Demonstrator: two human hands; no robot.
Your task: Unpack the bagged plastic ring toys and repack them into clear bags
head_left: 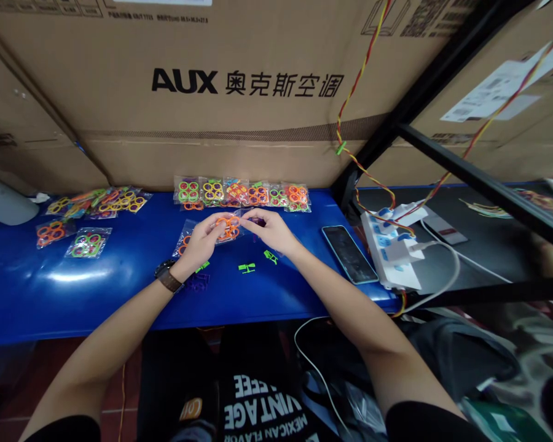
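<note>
Between my hands is a small clear plastic bag with an orange four-ringed plastic piece (229, 228) in it. My left hand (203, 238) is closed on the bag's left side, thumb across the front. My right hand (271, 229) pinches near its right end, and a dark purple bit shows by those fingers, partly hidden. Another bag with orange rings (183, 245) lies beside my left hand. Below are a green plastic piece (246, 268), a second green piece (271, 256) and some purple pieces (198, 282) on the blue table (133, 301).
A row of filled bags (236, 193) lies along the back, against a large cardboard box (239, 135). More filled bags (115, 201) are piled at the left. On the right are a phone (349, 253), a power strip (391, 250) with cables, and a black metal frame (483, 172).
</note>
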